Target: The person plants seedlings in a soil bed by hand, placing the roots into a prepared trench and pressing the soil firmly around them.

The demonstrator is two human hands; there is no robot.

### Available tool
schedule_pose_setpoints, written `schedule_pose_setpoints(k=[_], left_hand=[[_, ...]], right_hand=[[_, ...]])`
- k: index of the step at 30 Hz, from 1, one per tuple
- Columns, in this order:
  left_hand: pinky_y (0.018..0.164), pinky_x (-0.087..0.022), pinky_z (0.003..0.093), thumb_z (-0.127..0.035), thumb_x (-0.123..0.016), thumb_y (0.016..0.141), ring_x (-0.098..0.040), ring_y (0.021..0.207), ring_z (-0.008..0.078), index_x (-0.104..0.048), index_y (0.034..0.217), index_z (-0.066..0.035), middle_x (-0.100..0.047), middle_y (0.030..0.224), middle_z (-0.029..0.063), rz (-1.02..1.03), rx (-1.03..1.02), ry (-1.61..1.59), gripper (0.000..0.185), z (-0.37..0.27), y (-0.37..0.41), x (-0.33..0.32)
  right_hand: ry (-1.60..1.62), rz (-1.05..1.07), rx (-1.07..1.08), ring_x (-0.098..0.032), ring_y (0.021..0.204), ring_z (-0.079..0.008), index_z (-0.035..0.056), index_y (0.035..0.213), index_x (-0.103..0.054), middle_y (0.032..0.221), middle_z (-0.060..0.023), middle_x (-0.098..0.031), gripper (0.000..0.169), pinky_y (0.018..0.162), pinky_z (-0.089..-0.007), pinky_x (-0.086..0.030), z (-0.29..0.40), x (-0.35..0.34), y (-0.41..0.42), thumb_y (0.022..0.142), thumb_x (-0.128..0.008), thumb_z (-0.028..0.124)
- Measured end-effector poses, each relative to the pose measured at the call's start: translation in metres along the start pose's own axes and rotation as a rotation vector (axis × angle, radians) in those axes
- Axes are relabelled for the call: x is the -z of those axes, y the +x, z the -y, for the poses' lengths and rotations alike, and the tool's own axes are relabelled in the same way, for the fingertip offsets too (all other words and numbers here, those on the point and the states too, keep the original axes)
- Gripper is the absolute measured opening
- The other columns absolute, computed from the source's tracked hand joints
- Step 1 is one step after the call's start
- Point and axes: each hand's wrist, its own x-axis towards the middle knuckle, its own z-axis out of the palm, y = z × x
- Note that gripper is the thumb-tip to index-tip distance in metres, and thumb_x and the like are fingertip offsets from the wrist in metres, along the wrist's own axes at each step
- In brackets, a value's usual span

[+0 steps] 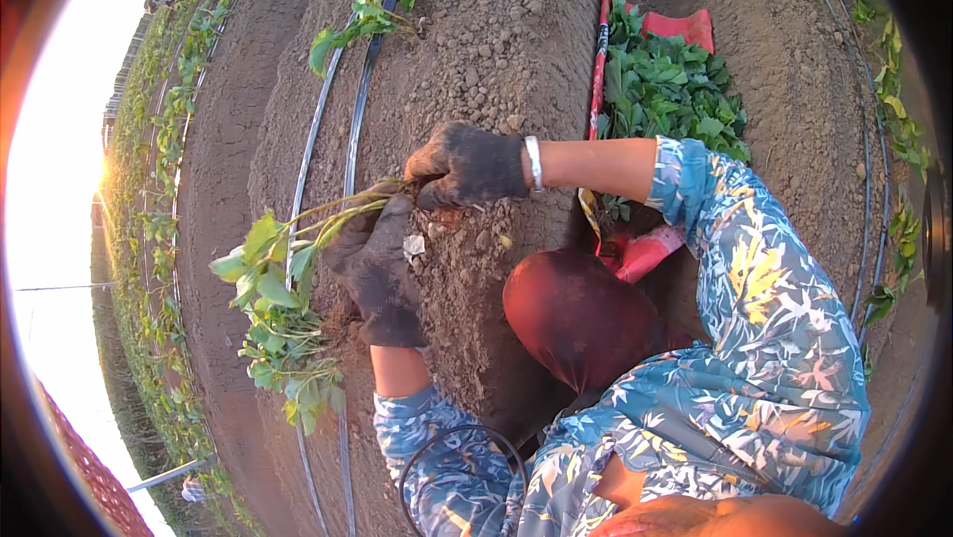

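Gloved in dark fabric, my right hand (469, 167) pinches the root end of a leafy seedling (327, 223) above the raised soil bed (476, 53). My left hand (378, 273), in a matching glove, lies under the stems with its fingers near the roots; whether it grips them is hard to tell. The leaves of the seedling point away from me. Beside my left hand, a loose bunch of seedlings (294, 362) rests on the bed across two drip irrigation tapes (350, 157). A small pale scrap (413, 245) sits on the soil by my left fingers.
A red sack (681, 27) full of green seedlings (670, 90) lies in the furrow to my right. My knee in dark red cloth (577, 314) is beside the bed. One planted seedling (365, 8) grows along the tapes. More planted rows (167, 239) run ahead.
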Motion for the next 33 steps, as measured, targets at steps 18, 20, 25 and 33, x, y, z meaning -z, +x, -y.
schedule_pose_setpoints(k=[18, 20, 25, 33], left_hand=[[0.074, -0.055, 0.031, -0.001, -0.077, 0.079, -0.067, 0.079, 0.0181, -0.071, 0.098, 0.001, -0.071, 0.094, 0.0079, -0.203, -0.015, 0.0, 0.02, 0.139, 0.222, -0.022], [0.075, -0.054, 0.0312, 0.001, -0.078, 0.076, -0.065, 0.079, 0.0177, -0.071, 0.097, 0.001, -0.071, 0.094, 0.008, -0.184, 0.04, 0.037, 0.022, 0.142, 0.23, -0.02], [0.063, -0.057, 0.0338, -0.002, -0.077, 0.08, -0.067, 0.073, 0.0193, -0.069, 0.098, -0.003, -0.07, 0.092, 0.0083, -0.097, -0.093, 0.337, 0.02, 0.141, 0.24, -0.018], [0.063, -0.053, 0.0332, -0.009, -0.077, 0.078, -0.065, 0.068, 0.0188, -0.071, 0.093, 0.0, -0.071, 0.084, 0.008, -0.056, -0.065, 0.48, 0.019, 0.127, 0.241, -0.028]], right_hand=[[-0.648, 0.292, -0.359, -0.066, 0.096, -0.038, 0.0016, 0.09, -0.074, 0.093, -0.0209, -0.071, 0.068, 0.088, -0.0461, -0.051, -0.104, 0.043, 0.085, 0.079, -0.058, 0.067], [-0.658, 0.289, -0.335, -0.066, 0.096, -0.0382, 0.0018, 0.092, -0.075, 0.095, -0.0205, -0.071, 0.07, 0.089, -0.0456, -0.05, -0.116, 0.038, 0.09, 0.078, -0.058, 0.068], [-0.645, 0.296, -0.33, -0.065, 0.099, -0.0387, 0.0023, 0.096, -0.075, 0.099, -0.0205, -0.071, 0.073, 0.092, -0.0457, -0.049, -0.122, 0.033, 0.097, 0.078, -0.056, 0.071], [-0.646, 0.258, -0.355, -0.065, 0.105, -0.0355, 0.0065, 0.105, -0.074, 0.108, -0.0177, -0.071, 0.072, 0.094, -0.0447, -0.047, -0.136, 0.029, 0.106, 0.078, -0.052, 0.07]])
